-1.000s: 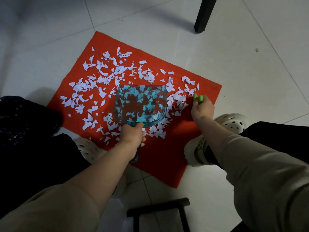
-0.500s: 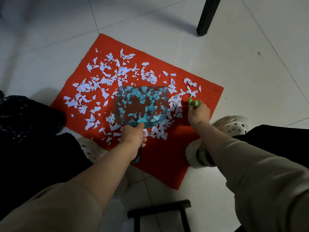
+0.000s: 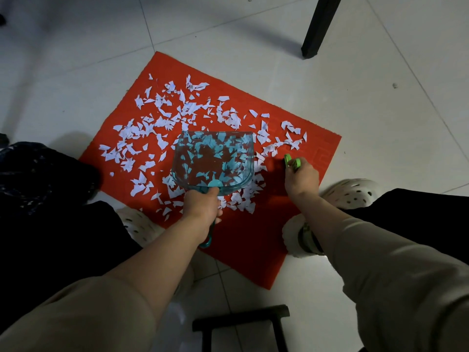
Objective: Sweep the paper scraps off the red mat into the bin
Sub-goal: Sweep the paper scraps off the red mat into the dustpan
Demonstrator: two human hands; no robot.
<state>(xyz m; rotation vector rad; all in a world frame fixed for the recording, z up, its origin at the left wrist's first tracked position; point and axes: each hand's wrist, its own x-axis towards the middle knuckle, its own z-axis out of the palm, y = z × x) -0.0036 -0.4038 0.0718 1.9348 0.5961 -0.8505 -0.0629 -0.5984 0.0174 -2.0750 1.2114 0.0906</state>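
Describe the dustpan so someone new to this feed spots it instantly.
Find the red mat on the pale tiled floor. Over its middle, among white paper scraps, is the dustpan, its handle gripped by the left hand. It is the only see-through teal thing there; scraps show through it.

The white tiled floor [image 3: 380, 110] is carrying the red mat [image 3: 248, 250]. A black furniture leg [image 3: 314, 29] is standing beyond the mat, and white clogs [image 3: 352, 191] are resting beside it.
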